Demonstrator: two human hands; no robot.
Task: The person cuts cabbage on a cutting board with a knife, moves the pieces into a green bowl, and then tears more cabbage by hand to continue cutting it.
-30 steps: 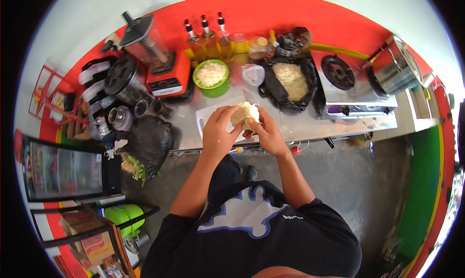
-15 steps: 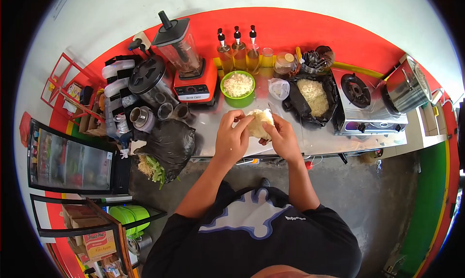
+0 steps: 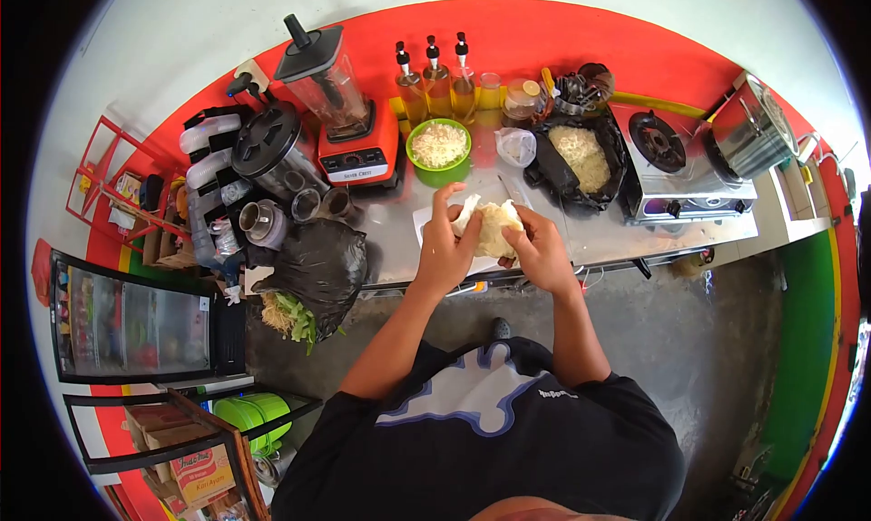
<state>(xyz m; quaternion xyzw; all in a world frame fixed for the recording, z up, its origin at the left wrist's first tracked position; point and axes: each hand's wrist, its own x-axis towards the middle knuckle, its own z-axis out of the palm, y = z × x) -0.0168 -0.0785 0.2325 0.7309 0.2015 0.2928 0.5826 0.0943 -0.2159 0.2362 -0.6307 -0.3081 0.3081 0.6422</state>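
Observation:
Over the counter's front edge, a pale cream piece of cabbage (image 3: 494, 231) is held between both hands. My left hand (image 3: 445, 251) grips its left side, thumb pressed on the front and index finger raised. A loose whitish flap stands up beside those fingers. My right hand (image 3: 544, 252) is closed round the right side, its thumb on the front face. Behind the hands is a green bowl (image 3: 445, 172) heaped with shredded pale pieces (image 3: 440, 146). Part of a white board (image 3: 421, 220) shows beside my left hand, and a thin blade-like thing (image 3: 510, 191) lies behind.
On the left stand a red blender (image 3: 358, 154) and a black plastic bag (image 3: 318, 262) with greens (image 3: 295, 320). Pump bottles (image 3: 435, 87) line the wall. Rightward are a clear plastic tub (image 3: 515, 146), a black bag of pale strands (image 3: 581, 158) and a stove (image 3: 689, 194) with a pot (image 3: 758, 131).
My left index finger has lifted, and a whitish flap now stands away from the cabbage's left side. Both hands have shifted slightly right. The camera view has tilted a little.

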